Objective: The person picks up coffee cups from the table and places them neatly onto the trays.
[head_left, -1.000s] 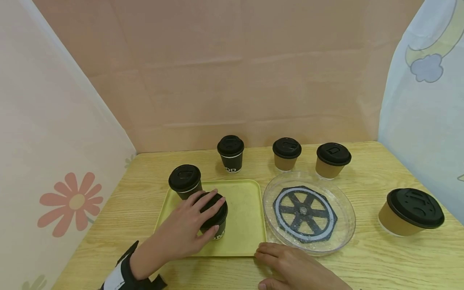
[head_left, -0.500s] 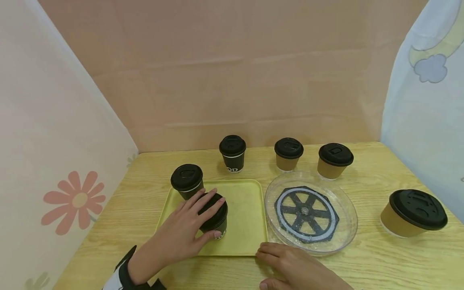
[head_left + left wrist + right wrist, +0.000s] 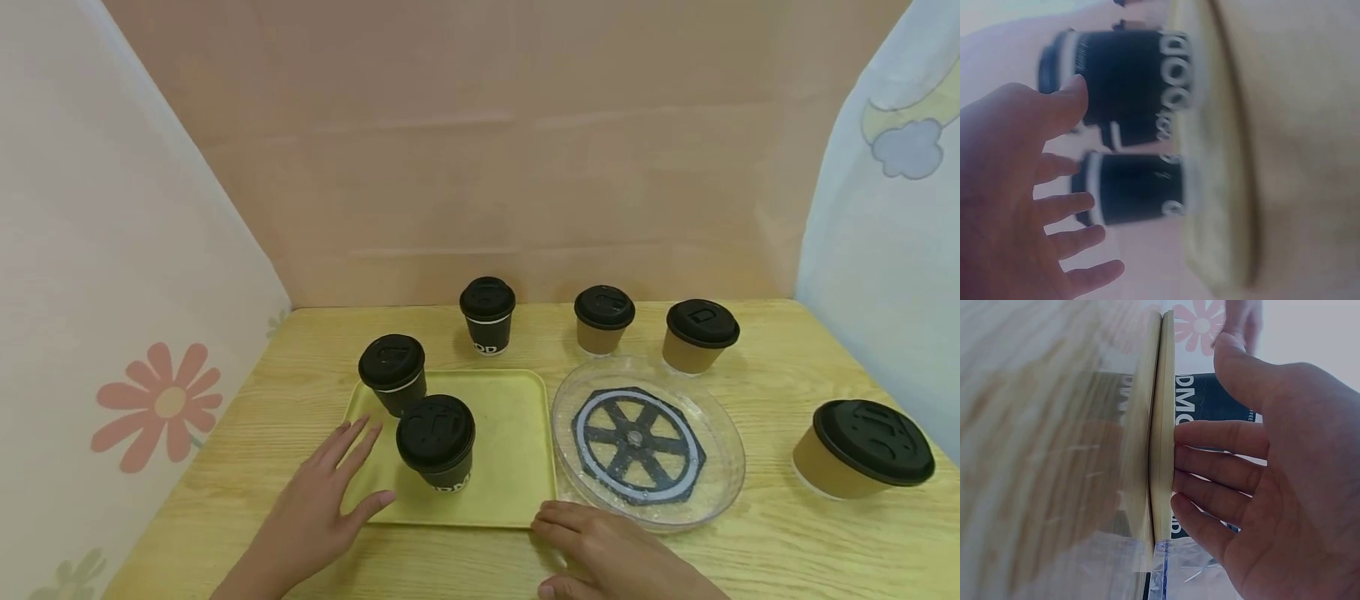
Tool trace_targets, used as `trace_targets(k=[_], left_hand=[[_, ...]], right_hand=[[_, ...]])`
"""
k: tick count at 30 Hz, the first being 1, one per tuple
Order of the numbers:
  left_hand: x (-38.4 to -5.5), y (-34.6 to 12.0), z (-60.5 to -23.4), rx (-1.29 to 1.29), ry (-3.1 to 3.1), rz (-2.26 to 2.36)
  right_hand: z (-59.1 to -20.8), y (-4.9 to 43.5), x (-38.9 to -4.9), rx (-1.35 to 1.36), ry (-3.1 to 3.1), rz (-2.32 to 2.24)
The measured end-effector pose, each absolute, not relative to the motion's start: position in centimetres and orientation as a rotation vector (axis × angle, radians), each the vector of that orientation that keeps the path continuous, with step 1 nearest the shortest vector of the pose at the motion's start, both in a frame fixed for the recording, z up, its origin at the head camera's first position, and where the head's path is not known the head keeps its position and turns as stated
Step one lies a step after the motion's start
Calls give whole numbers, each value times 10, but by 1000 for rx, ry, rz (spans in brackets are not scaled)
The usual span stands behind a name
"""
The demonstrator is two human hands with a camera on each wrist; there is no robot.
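Observation:
In the head view, a black lidded paper cup (image 3: 437, 446) stands upright on a yellow tray (image 3: 513, 450). Just left of this cup, my left hand (image 3: 311, 504) is held with fingers spread and nothing in them; the left wrist view shows the thumb (image 3: 1069, 106) overlapping the cup's side. Behind it, a second black lidded cup (image 3: 393, 379) stands at the tray's back left corner. My right hand (image 3: 611, 550) lies at the tray's front right corner, its straight fingers (image 3: 1219, 469) touching the tray's edge in the right wrist view.
A clear round dish (image 3: 720, 492) with a dark wheel-like pattern sits right of the tray. Behind stand another black cup (image 3: 489, 321) and two brown lidded cups, one (image 3: 603, 325) beside the other (image 3: 697, 337). A wider brown lidded cup (image 3: 847, 454) is far right.
My left hand has let go of the front black cup and drawn back to the left, fingers opened. The cup stays on the tray; my right hand stays at the tray's corner.

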State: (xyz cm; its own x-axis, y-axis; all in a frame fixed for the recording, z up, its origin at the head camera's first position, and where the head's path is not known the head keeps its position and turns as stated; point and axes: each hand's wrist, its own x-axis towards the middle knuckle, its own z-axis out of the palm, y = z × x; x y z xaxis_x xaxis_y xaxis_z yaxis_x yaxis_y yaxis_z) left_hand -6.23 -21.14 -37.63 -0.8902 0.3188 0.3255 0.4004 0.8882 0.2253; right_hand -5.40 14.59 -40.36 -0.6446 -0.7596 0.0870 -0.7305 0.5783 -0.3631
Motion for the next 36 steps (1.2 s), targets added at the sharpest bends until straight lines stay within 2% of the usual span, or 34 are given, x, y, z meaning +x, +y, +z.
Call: trace_targets(k=[7, 15, 22, 28, 36], left_hand=[[-63, -223, -404, -477, -2907, -497], [-64, -226, -419, -485, -3012, -538], [-66, -225, -416, -496, -3033, -575], [-69, -224, -410, -479, -3072, -620], [-69, -223, -410, -451, -3108, -672]], right_hand=[[-405, 144, -54, -1326, 2728, -577], [-403, 142, -55, -1342, 2708, -555], [-373, 140, -64, -1398, 2815, -538], [-337, 131, -107, -1385, 3230, -570], [-309, 117, -185, -1332, 3273, -615]])
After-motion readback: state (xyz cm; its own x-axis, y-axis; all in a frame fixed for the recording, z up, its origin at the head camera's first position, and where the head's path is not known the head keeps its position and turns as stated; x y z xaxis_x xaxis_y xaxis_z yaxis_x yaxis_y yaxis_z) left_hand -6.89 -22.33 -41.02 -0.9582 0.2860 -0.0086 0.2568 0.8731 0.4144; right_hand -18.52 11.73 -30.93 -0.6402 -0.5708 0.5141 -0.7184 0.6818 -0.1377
